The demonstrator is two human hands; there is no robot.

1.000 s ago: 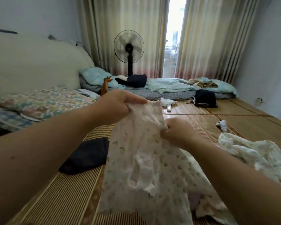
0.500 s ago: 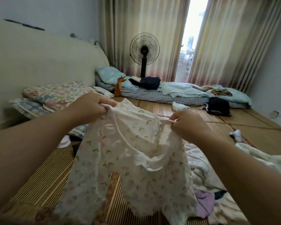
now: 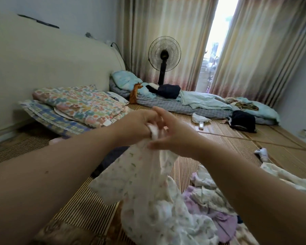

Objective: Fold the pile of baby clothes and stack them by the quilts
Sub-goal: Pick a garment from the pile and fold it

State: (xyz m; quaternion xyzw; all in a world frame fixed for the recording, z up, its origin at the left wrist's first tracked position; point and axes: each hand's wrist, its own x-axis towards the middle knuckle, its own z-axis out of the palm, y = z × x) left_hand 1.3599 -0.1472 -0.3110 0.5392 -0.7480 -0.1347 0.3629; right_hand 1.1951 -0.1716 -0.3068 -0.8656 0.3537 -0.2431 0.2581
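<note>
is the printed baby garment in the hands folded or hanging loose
Hanging loose, not folded: the baby garment droops bunched from the left hand gripping its top edge, right hand beside it.

No writing, brand, number or sign can be read anywhere: the small white tag [image 3: 105, 122] at the corner of the folded pastel floral quilt [image 3: 81, 105] is too small to make out, and the white cotton baby garment [image 3: 145, 188] bears only tiny printed motifs.

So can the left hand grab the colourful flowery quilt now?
Probably not: the left hand is busy gripping the white printed baby garment, and the colourful flowery quilt lies farther off on the left.
</note>
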